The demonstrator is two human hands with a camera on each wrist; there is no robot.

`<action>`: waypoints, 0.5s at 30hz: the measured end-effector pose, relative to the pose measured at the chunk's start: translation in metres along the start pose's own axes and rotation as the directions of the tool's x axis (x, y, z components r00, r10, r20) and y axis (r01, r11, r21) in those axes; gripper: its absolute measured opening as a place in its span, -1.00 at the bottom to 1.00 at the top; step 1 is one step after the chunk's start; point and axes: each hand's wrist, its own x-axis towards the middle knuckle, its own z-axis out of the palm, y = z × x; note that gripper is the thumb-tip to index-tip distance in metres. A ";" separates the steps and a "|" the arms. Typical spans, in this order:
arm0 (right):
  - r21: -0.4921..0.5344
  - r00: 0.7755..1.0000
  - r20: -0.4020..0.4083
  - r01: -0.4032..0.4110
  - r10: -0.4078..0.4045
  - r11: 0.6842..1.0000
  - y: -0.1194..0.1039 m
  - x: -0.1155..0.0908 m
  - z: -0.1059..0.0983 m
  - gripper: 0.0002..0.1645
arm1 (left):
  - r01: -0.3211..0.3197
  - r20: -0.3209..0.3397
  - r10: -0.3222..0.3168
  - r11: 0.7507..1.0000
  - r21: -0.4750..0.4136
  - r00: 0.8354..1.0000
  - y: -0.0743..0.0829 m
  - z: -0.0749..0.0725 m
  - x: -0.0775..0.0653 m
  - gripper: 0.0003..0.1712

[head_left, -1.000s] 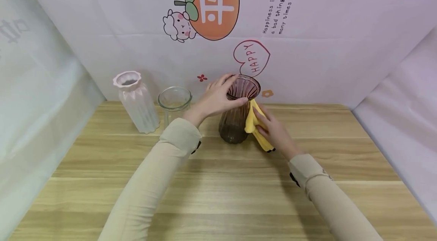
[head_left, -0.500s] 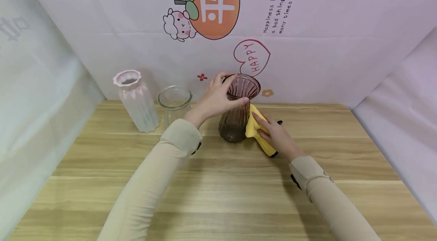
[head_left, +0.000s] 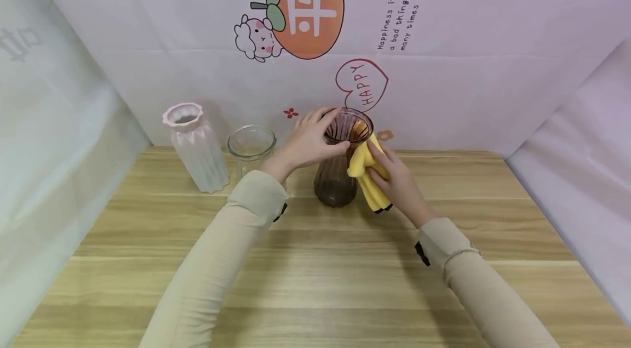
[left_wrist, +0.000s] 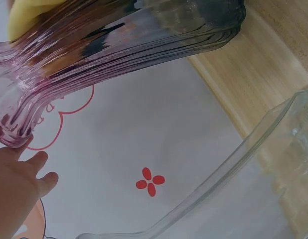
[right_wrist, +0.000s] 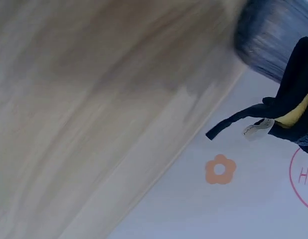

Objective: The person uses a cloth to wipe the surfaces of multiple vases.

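Note:
A ribbed purple glass vase stands upright on the table. My left hand grips it at the flared rim, thumb on the near side and fingers on the far side. A yellow cloth with black edging is pinched in my right hand and pressed against the vase's right side, just below the rim. In the left wrist view, fingers touch the rim of the vase. The right wrist view catches the cloth's dark edging and white tag beside the blurred vase.
Left of the purple vase stands a clear glass vase, partly hidden behind my left wrist. A pale pink-white fluted vase is farther left. White printed fabric hangs behind the wooden table.
My right hand first slid slightly down with the cloth, then moved up along the vase's side towards the rim. My left hand has kept its hold on the rim.

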 end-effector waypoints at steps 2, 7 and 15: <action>-0.013 1.000 -0.006 0.003 -0.003 1.000 -0.002 0.002 0.001 -0.31 | -0.006 0.009 0.006 1.000 -0.001 1.000 -0.001 0.000 0.000 -0.08; -0.078 0.999 0.041 0.010 -0.007 0.997 0.001 -0.001 0.004 -0.30 | -0.007 0.027 0.007 1.000 -0.005 1.000 -0.003 0.002 0.001 -0.07; -0.124 0.991 0.127 0.048 -0.032 0.991 0.013 -0.015 0.008 -0.30 | -0.010 0.014 0.010 1.000 -0.006 1.000 -0.001 0.002 0.000 -0.05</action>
